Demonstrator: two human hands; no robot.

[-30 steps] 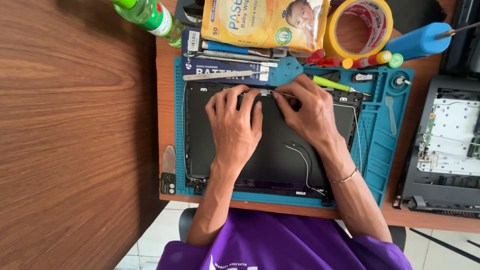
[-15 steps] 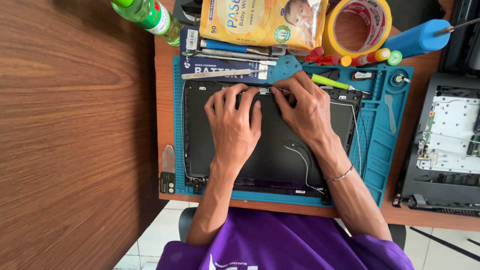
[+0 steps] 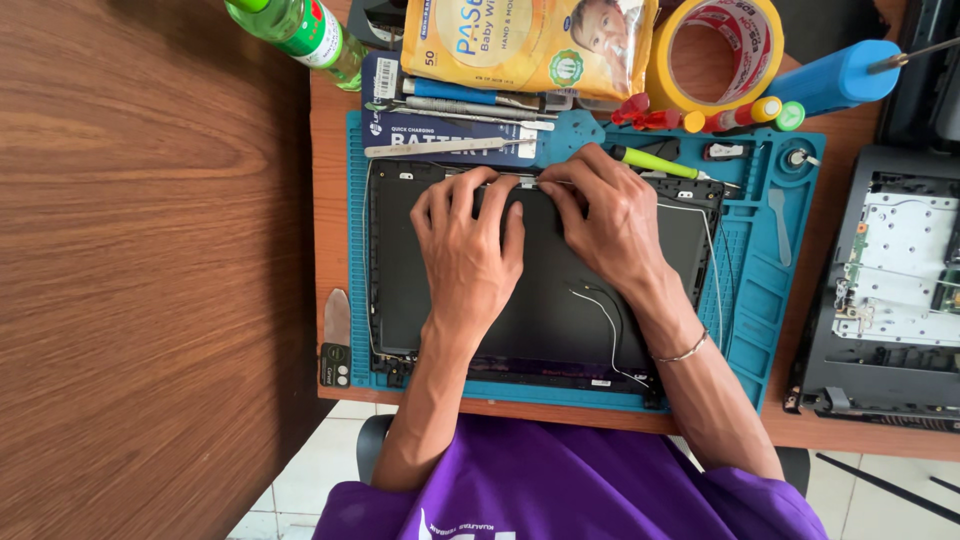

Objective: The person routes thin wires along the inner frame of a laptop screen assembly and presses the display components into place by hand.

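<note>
Left hand and right hand flat, fingers spread (holding nothing), fingertips at far long edge of black laptop panel lying crosswise.

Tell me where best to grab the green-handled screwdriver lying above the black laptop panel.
Probably the green handle of the screwdriver, pinched across its width from above: it lies flat on the blue mat, tip toward the right, handle end just beyond the right hand fingertips.
</note>
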